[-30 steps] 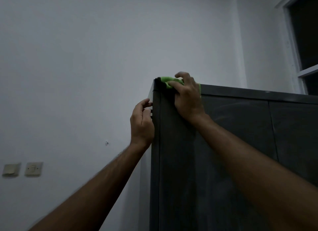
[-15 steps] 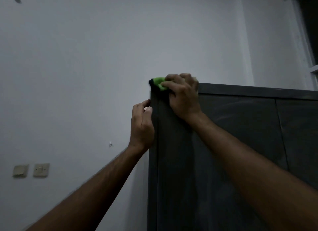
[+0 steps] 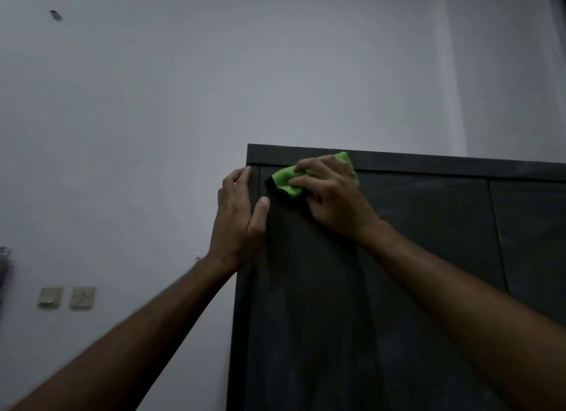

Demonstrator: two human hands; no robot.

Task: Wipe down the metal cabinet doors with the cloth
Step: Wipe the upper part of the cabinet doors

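I face a plain white wall [image 3: 214, 89] in dim light. Low on my left sit two pale switch plates [image 3: 66, 296]; a small dark mark [image 3: 56, 15] sits high up.

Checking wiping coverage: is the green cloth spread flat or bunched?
Bunched: the green cloth sits crumpled under the right hand, only folds showing.

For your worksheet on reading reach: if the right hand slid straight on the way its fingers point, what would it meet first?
The right hand, holding the green cloth on the door, points up and left. It would probably first meet the cabinet's top frame strip near the corner; depth is unclear.
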